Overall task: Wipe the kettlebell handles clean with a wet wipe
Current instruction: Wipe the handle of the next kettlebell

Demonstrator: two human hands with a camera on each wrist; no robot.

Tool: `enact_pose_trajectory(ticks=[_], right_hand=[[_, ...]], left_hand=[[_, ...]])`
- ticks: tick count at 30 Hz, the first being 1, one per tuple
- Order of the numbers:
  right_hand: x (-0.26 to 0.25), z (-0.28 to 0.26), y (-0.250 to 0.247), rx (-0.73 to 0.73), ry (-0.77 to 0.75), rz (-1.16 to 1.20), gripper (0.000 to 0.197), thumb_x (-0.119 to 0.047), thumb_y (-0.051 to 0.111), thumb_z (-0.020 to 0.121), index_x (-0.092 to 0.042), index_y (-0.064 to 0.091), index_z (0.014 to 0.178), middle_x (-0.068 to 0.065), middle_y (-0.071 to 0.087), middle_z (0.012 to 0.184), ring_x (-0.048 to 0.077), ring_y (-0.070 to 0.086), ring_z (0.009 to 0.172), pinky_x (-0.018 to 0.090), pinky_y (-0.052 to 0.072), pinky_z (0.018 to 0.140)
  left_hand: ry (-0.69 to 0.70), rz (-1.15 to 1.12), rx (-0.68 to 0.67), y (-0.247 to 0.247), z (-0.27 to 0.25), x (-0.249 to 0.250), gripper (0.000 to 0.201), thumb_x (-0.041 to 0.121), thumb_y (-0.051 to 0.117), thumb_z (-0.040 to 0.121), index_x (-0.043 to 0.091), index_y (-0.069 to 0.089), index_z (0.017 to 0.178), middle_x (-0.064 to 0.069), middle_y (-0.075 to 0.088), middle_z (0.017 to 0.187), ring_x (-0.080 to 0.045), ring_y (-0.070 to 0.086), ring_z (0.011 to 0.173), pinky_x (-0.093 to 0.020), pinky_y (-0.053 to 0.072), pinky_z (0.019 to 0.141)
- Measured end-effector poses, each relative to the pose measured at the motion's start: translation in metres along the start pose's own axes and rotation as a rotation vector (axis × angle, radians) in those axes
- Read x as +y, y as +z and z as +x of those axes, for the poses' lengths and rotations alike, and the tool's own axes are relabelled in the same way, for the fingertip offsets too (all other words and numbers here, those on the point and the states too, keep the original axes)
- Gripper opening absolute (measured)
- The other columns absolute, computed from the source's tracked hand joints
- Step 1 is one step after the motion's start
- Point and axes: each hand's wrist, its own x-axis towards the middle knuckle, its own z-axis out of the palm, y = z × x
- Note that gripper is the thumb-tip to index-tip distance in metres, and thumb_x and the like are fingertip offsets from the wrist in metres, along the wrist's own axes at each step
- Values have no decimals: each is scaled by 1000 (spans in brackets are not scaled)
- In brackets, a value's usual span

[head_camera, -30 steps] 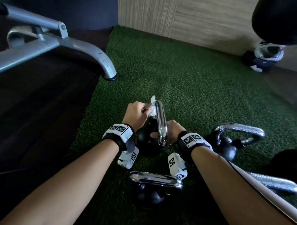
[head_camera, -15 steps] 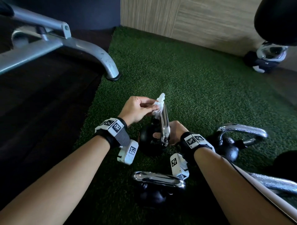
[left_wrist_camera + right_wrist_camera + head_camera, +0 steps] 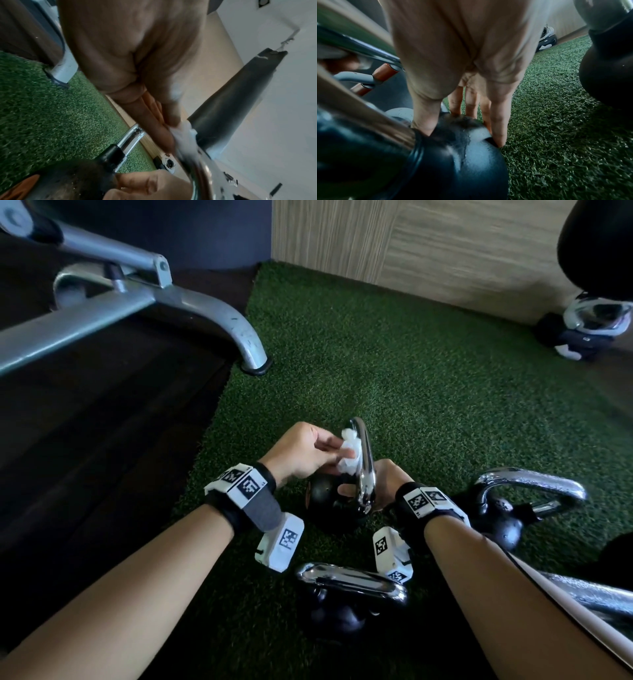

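A black kettlebell (image 3: 325,501) with a chrome handle (image 3: 365,463) stands on the green turf between my hands. My left hand (image 3: 339,455) pinches a crumpled white wet wipe (image 3: 351,455) against the left side of the handle, just below its top. In the left wrist view the fingers (image 3: 161,121) press the wipe (image 3: 185,138) onto the handle (image 3: 200,175). My right hand (image 3: 380,481) grips the kettlebell low down, thumb inside the handle loop. Its fingers (image 3: 498,121) curl over the black ball (image 3: 462,155) in the right wrist view.
Another kettlebell (image 3: 349,580) lies just in front of me, one more (image 3: 534,487) to the right, and a chrome handle (image 3: 599,594) at the right edge. A grey bench leg (image 3: 239,337) stands at the turf's left edge. A shoe (image 3: 589,326) sits by the wooden wall.
My left hand has slid the wipe down from the top of the handle along its left side. The right hand keeps its hold on the kettlebell.
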Motion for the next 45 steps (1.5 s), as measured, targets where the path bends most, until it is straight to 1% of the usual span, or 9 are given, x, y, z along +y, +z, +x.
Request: enact_pose_trajectory(ticks=[4, 9, 15, 20, 23, 31, 35, 39, 45], right_hand=[[-3, -5, -6, -55, 20, -115, 36, -7, 68, 95, -24, 53, 66, -8, 54, 71, 20, 56, 85, 29, 47, 78], [-4, -5, -1, 12, 3, -194, 41, -9, 66, 92, -19, 52, 55, -9, 50, 55, 15, 47, 60, 21, 37, 50], [-5, -6, -11, -98, -4, -246, 44, 0, 71, 89, -31, 48, 70, -12, 51, 78, 17, 53, 90, 26, 44, 82], [-2, -3, -3, 14, 26, -277, 44, -13, 69, 92, -19, 49, 53, -10, 48, 54, 10, 42, 50, 15, 37, 44], [-2, 1, 1, 26, 29, -263, 42, -20, 70, 92, -19, 51, 55, -7, 53, 58, 15, 48, 53, 18, 40, 46], [-31, -29, -21, 6, -3, -441, 35, -8, 61, 96, -23, 58, 65, -6, 58, 67, 10, 55, 61, 22, 42, 57], [-30, -39, -47, 293, -70, -296, 20, -15, 73, 90, -30, 75, 78, -7, 76, 91, 6, 67, 78, 21, 55, 72], [-51, -85, -60, 471, -400, -49, 11, -21, 80, 87, -27, 80, 96, -16, 76, 91, -6, 67, 75, -1, 46, 66], [-70, -123, -62, 198, -566, 201, 52, -23, 92, 71, -26, 76, 120, -13, 76, 116, 5, 77, 93, 29, 63, 84]], left_hand=[[-11, 13, -302, 6, -22, -7, 8, 14, 80, 85, 10, 78, 92, -6, 79, 87, -15, 73, 76, -32, 63, 77], [189, 153, -131, 11, -42, -13, 21, 24, 87, 80, 10, 81, 93, 1, 80, 89, -12, 75, 78, -28, 61, 78], [418, 427, -38, 22, -56, -23, 18, 23, 87, 80, 15, 83, 96, 11, 80, 94, 9, 71, 84, -7, 49, 78], [414, 556, -58, 29, -58, -33, 15, 22, 79, 88, 20, 82, 102, 10, 79, 103, 8, 69, 90, -11, 52, 87], [282, 582, -38, 32, -53, -43, 15, 31, 76, 90, 26, 81, 104, 11, 79, 103, 3, 70, 90, -24, 55, 91], [145, 464, 11, 6, -51, -35, 30, 48, 79, 83, 25, 79, 102, 13, 77, 87, 6, 69, 73, -12, 52, 66], [163, 270, 107, -11, -51, -22, 36, 56, 78, 77, 24, 80, 95, 9, 79, 85, -11, 75, 79, -36, 62, 79], [194, 80, 145, -17, -52, 2, 35, 49, 79, 74, 19, 79, 93, -2, 80, 85, -23, 77, 80, -42, 64, 80], [177, -258, 133, -1, -58, 39, 16, 22, 82, 76, 13, 76, 88, -11, 79, 87, -18, 72, 77, -28, 64, 73]])
